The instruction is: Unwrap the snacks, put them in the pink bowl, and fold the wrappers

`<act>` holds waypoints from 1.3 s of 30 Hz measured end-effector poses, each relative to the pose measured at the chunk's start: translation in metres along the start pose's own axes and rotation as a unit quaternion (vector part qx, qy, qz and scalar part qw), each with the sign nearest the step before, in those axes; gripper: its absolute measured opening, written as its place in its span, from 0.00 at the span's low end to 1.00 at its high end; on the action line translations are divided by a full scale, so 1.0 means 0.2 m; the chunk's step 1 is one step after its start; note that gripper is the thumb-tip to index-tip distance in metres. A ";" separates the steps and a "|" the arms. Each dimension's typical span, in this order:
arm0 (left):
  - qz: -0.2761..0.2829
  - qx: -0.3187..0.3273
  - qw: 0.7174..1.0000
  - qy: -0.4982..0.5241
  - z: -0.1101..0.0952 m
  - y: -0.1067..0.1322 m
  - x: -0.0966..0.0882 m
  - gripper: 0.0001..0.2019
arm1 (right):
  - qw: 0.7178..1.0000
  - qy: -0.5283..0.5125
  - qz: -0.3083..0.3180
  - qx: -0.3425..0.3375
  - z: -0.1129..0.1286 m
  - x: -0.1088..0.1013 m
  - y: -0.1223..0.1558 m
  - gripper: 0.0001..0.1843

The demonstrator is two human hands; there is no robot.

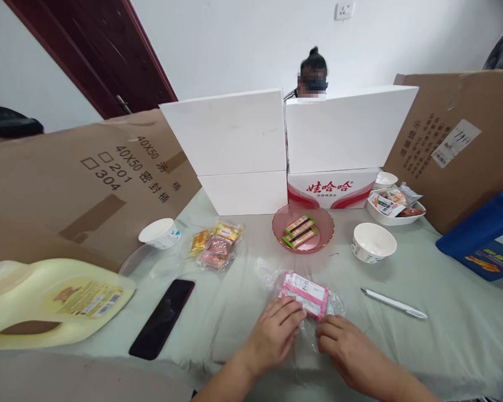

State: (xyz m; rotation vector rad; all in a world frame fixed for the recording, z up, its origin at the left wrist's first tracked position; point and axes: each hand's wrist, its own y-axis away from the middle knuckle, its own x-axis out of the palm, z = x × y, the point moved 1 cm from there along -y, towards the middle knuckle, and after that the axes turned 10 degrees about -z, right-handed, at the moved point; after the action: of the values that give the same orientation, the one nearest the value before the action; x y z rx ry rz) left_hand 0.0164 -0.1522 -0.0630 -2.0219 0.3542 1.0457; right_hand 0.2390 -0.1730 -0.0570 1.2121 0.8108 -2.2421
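A pink snack packet [305,292] lies inside a clear plastic bag [335,306] on the pale green tablecloth [444,335], near the front edge. My left hand [276,330] rests on the bag's near left side, fingers curled and pinching the plastic by the packet. My right hand [347,345] is beside it, fingers bent and gripping the bag's near edge. Both hands touch the bag close together.
A pink plate [303,228] holds three wrapped bars. White paper bowls [373,242] [160,233], loose snack packets [217,245], a black phone [162,317], a white pen [394,303], a yellow jug [46,301] and a blue container [486,237] surround them. Cardboard and white boxes wall the table; a person sits behind.
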 end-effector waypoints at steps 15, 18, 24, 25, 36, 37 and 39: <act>0.159 -0.179 0.961 -0.137 -0.10 0.02 -0.01 0.10 | 0.939 0.209 -0.216 0.169 -0.15 0.05 0.07 0.22; 0.073 -0.059 0.995 -0.036 -0.13 -0.04 -0.03 0.13 | 0.956 0.148 -0.221 0.120 -0.09 0.02 -0.01 0.16; 0.042 -0.071 0.997 -0.005 0.04 -0.17 0.06 0.16 | 0.963 0.041 -0.235 0.128 -0.16 0.10 -0.13 0.17; 0.047 -0.085 0.995 -0.013 0.08 -0.19 0.08 0.17 | 0.959 0.036 -0.246 0.139 -0.21 0.12 -0.13 0.18; 0.136 -0.159 0.977 -0.049 0.18 -0.23 0.05 0.37 | 0.955 0.078 -0.249 0.140 -0.36 0.25 -0.11 0.24; 0.151 -0.146 0.977 -0.045 0.16 -0.23 0.05 0.36 | 0.955 0.079 -0.249 0.139 -0.35 0.25 -0.11 0.24; 0.175 -0.123 0.976 -0.048 0.13 -0.21 0.06 0.37 | 0.954 0.078 -0.252 0.141 -0.35 0.25 -0.11 0.24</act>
State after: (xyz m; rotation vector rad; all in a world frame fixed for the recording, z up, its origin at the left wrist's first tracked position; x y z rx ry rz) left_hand 0.0336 -0.1035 -0.0587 -2.1646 0.5680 1.4592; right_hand 0.2401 -0.1146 -0.1232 1.4555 0.9725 -2.7763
